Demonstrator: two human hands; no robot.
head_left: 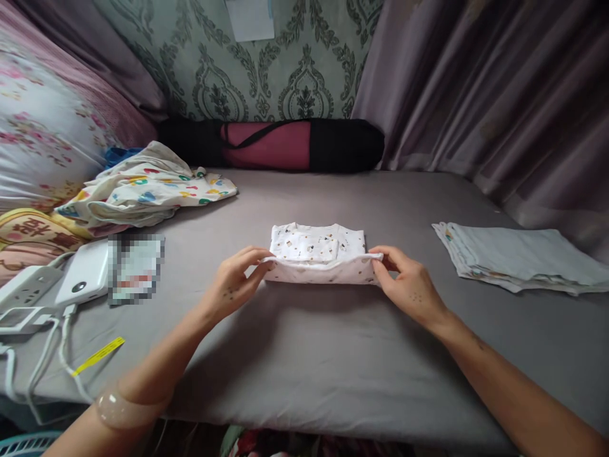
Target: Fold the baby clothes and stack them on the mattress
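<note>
A small white garment (307, 244) with a scattered brown and black print lies partly folded in the middle of the grey sheet (304, 355). Its near edge is lifted and sags a little between my two hands. My left hand (240, 279) pinches the left corner of that edge between thumb and fingers. At the opposite corner, my right hand (404, 279) grips the cloth the same way. The far part of the garment rests flat, with its outline dipping at the middle.
Folded pale cloths (523, 254) are stacked at right. A rumpled printed cloth (157, 184) lies at back left, beside a floral pillow (42, 120). A black and maroon bag (266, 145) lines the wall. A white power bank (85, 273), power strip (28, 285) and cables sit at left.
</note>
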